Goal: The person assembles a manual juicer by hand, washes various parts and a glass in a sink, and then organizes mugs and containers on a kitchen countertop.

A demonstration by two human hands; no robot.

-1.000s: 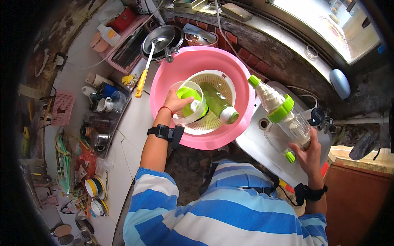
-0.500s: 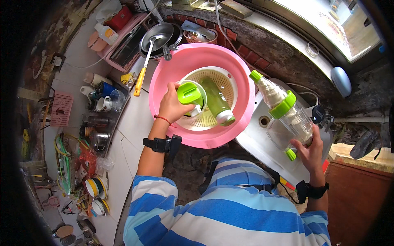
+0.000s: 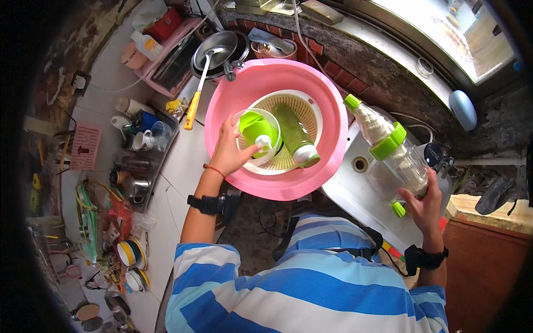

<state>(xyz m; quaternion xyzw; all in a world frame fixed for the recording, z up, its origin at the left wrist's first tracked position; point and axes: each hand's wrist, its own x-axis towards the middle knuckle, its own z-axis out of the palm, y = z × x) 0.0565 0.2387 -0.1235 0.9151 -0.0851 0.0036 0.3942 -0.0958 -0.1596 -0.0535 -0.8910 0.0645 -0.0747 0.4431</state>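
My left hand [image 3: 232, 145] is closed on the rim of a translucent plastic cup [image 3: 243, 117] with a bright green piece [image 3: 255, 129] inside it. The cup is over a cream strainer basket [image 3: 313, 114] set in a large pink basin [image 3: 222, 91]. A green bottle with a white and green cap [image 3: 294, 133] lies slanted in the basket, to the right of the cup. My right hand [image 3: 425, 202] is wrapped around the lower end of a clear bottle [image 3: 408, 169] with a green collar and a ridged white cone-shaped top. A small green part [image 3: 398, 209] shows beside my right fingers.
Under the bottle is a white sink [image 3: 347, 188] with a drain hole. On the left, a tray [image 3: 158, 177] carries several cups and mugs, near a ladle with a yellow handle [image 3: 193, 108]. A blue oval case [image 3: 462, 110] sits on the window ledge.
My left hand has tilted the cup, so more of its rim and inside show. My right hand still holds the clear bottle, nearly unmoved. The whole view has shifted slightly.
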